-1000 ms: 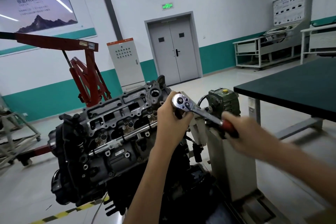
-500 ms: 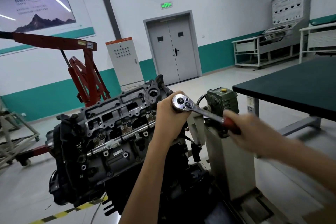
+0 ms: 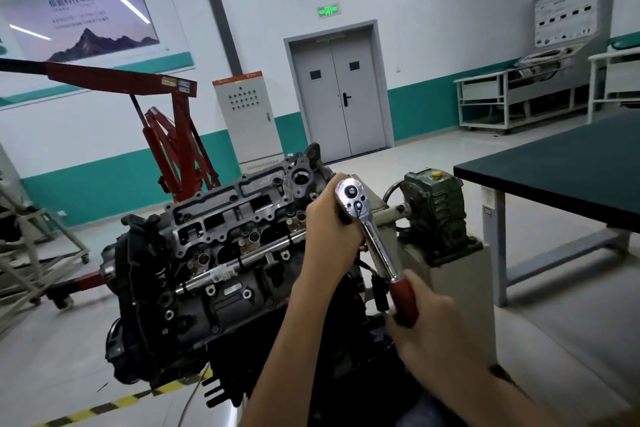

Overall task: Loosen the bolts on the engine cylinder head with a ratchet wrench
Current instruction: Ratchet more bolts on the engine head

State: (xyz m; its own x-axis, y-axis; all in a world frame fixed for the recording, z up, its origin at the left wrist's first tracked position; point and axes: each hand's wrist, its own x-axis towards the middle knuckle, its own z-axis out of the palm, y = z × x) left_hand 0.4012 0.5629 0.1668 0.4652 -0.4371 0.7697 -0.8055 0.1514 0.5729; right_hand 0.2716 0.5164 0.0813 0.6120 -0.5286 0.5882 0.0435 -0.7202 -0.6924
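A chrome ratchet wrench [image 3: 367, 225] with a red grip stands over the right end of the grey engine cylinder head [image 3: 221, 229], which is tilted on a stand. My left hand [image 3: 329, 232] wraps around the wrench just under its round head. My right hand [image 3: 433, 329] grips the red handle low and to the right. The socket and the bolt under the wrench head are hidden behind my left hand. Several bolts and open ports show along the cylinder head's top face.
A green gearbox [image 3: 433, 208] sits on the beige engine stand [image 3: 453, 288] right of the wrench. A dark-topped workbench [image 3: 561, 166] fills the right side. A red engine hoist [image 3: 173, 135] stands behind the engine. A grey double door [image 3: 337, 97] is on the far wall.
My right hand has swung the red handle down and toward me, so the wrench now points steeply downward. My left hand has stayed at the wrench head.
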